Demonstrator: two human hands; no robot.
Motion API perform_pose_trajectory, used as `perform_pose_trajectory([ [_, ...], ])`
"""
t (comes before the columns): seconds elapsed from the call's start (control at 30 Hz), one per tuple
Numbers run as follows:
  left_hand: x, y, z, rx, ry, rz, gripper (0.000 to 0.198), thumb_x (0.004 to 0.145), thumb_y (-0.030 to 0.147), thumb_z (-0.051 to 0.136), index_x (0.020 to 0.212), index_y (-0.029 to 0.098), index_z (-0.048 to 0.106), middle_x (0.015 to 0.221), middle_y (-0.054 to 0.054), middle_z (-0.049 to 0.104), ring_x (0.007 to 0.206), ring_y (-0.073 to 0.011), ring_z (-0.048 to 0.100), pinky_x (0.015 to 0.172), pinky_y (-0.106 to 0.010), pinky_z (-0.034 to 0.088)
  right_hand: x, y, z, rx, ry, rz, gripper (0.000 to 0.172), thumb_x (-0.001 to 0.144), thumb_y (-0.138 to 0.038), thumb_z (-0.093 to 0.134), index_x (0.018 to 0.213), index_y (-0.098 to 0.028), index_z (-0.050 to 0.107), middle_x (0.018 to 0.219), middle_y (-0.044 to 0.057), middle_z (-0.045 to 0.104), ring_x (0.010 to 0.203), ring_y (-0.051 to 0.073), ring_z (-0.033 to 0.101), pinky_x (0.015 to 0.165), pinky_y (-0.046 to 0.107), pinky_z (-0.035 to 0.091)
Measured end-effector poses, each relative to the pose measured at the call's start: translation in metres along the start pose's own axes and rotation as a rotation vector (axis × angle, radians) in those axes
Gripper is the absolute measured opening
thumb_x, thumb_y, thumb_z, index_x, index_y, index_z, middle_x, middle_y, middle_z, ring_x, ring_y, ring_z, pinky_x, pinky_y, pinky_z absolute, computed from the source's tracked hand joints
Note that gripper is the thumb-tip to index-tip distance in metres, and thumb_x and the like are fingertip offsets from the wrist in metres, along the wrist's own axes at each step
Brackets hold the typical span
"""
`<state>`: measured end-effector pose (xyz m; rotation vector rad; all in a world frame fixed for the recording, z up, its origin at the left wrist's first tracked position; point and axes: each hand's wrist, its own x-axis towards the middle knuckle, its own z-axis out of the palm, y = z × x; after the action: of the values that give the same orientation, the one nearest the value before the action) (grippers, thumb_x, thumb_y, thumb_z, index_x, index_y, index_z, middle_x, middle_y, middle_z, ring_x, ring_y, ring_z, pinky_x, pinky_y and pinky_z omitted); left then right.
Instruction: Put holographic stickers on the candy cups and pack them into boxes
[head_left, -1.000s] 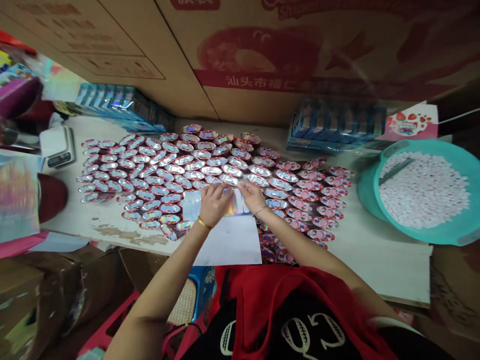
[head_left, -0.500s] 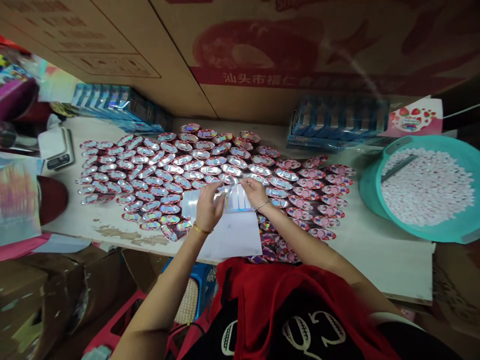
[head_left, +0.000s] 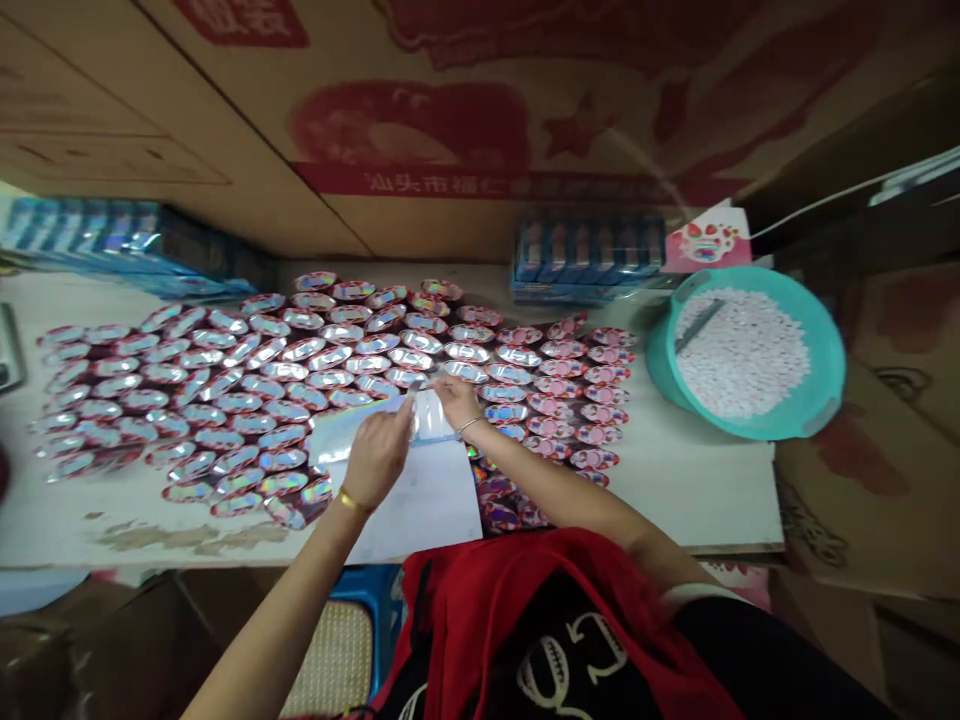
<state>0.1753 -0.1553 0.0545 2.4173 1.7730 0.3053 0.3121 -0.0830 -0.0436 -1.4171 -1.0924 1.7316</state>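
My left hand (head_left: 377, 455) and my right hand (head_left: 454, 400) meet over a white sticker sheet (head_left: 416, 490) that lies at the table's near edge. Both hands pinch a shiny holographic strip (head_left: 433, 418) at the sheet's far end, the left at its left side, the right at its upper right. Several rows of small shiny oval-topped cups (head_left: 300, 370) cover the table around the hands, silver-blue on the left and pink (head_left: 577, 385) on the right.
A teal basin (head_left: 817, 345) of small white pellets with a scoop sits at the right of the white table (head_left: 697, 490). Blue packaged boxes (head_left: 585, 255) stand behind the cups and at the far left (head_left: 112, 240). Cardboard cartons (head_left: 450, 120) form the back wall.
The view has swung to the right, so everything sits further left in the picture. My hands stay together on the strip, now lifted off the sheet's end.
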Motion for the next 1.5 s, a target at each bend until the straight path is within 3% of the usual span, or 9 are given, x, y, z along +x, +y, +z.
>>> perform_pose_trajectory([
  [0.17, -0.007, 0.04, -0.052, -0.34, 0.352, -0.158, 0.08, 0.079, 0.014, 0.067, 0.148, 0.024, 0.026, 0.085, -0.001, 0.061, 0.074, -0.0146, 0.061, 0.076, -0.031, 0.05, -0.006, -0.014, -0.01, -0.153, -0.02, -0.176, 0.028, 0.089, -0.045, 0.049, 0.089, -0.022, 0.063, 0.076, 0.001, 0.063, 0.079, 0.017, 0.058, 0.076, 0.029, 0.046],
  [0.3, 0.027, 0.09, -0.067, -0.789, 0.458, -0.377, 0.08, 0.077, 0.016, 0.071, 0.144, 0.029, 0.03, 0.082, 0.003, 0.057, 0.073, -0.0104, 0.058, 0.073, -0.026, 0.05, -0.033, -0.035, -0.05, -0.12, 0.04, -0.384, 0.045, 0.086, -0.061, 0.051, 0.106, -0.023, 0.064, 0.114, 0.008, 0.063, 0.111, 0.021, 0.055, 0.099, 0.034, 0.041],
  [0.5, 0.079, 0.156, -0.004, -1.233, 0.247, -0.473, 0.07, 0.081, 0.029, 0.069, 0.142, 0.028, 0.035, 0.08, 0.002, 0.055, 0.072, -0.0092, 0.055, 0.072, -0.023, 0.049, -0.096, -0.035, -0.153, 0.404, 0.195, 0.035, 0.087, 0.078, -0.086, 0.013, 0.087, -0.019, 0.067, 0.079, 0.009, 0.066, 0.073, 0.019, 0.061, 0.068, 0.033, 0.049],
  [0.63, 0.093, 0.177, 0.044, -1.303, 0.103, -0.51, 0.069, 0.081, 0.032, 0.068, 0.142, 0.027, 0.036, 0.08, 0.002, 0.053, 0.071, -0.0094, 0.054, 0.068, -0.023, 0.048, -0.122, -0.031, -0.192, 0.273, 0.327, 0.016, 0.054, 0.073, -0.073, 0.057, 0.083, -0.021, 0.063, 0.074, 0.002, 0.062, 0.067, 0.016, 0.055, 0.063, 0.029, 0.045],
  [0.8, 0.112, 0.184, 0.079, -1.222, 0.022, -0.513, 0.07, 0.08, 0.026, 0.065, 0.143, 0.025, 0.034, 0.079, 0.003, 0.053, 0.068, -0.0095, 0.053, 0.064, -0.022, 0.045, -0.109, -0.021, -0.208, 0.124, 0.498, -0.051, 0.032, 0.077, -0.052, 0.063, 0.072, -0.021, 0.054, 0.063, -0.004, 0.049, 0.058, 0.012, 0.042, 0.057, 0.026, 0.038],
  [1.0, 0.139, 0.174, 0.098, -0.791, 0.002, -0.404, 0.071, 0.081, 0.019, 0.057, 0.147, 0.022, 0.03, 0.078, 0.002, 0.058, 0.072, -0.0133, 0.056, 0.076, -0.03, 0.044, -0.082, -0.009, -0.22, -0.376, 0.644, -0.239, 0.021, 0.084, -0.035, 0.055, 0.068, -0.02, 0.058, 0.074, 0.002, 0.056, 0.077, 0.018, 0.051, 0.074, 0.031, 0.039],
  [1.2, 0.155, 0.166, 0.113, -0.411, -0.109, -0.302, 0.073, 0.08, 0.014, 0.054, 0.148, 0.018, 0.03, 0.081, -0.002, 0.065, 0.083, -0.0207, 0.059, 0.082, -0.037, 0.036, -0.068, 0.001, -0.215, -0.755, 0.675, -0.165, 0.016, 0.086, -0.03, 0.055, 0.077, -0.02, 0.064, 0.086, 0.004, 0.061, 0.093, 0.021, 0.053, 0.084, 0.035, 0.032],
  [1.4, 0.155, 0.164, 0.125, -0.281, -0.185, -0.242, 0.066, 0.082, 0.017, 0.053, 0.145, 0.016, 0.035, 0.09, -0.007, 0.067, 0.093, -0.0263, 0.058, 0.084, -0.04, 0.036, -0.062, 0.007, -0.215, -0.893, 0.643, -0.127, 0.012, 0.085, -0.027, 0.052, 0.086, -0.019, 0.06, 0.089, 0.007, 0.061, 0.095, 0.024, 0.052, 0.086, 0.037, 0.032],
  [1.5, 0.153, 0.161, 0.121, -0.251, -0.137, -0.232, 0.054, 0.083, 0.024, 0.056, 0.135, 0.016, 0.046, 0.109, -0.013, 0.062, 0.103, -0.0292, 0.054, 0.087, -0.042, 0.037, -0.062, 0.002, -0.216, -0.814, 0.681, -0.138, 0.024, 0.084, -0.027, 0.052, 0.104, -0.016, 0.058, 0.097, 0.01, 0.061, 0.1, 0.026, 0.052, 0.089, 0.039, 0.035],
])
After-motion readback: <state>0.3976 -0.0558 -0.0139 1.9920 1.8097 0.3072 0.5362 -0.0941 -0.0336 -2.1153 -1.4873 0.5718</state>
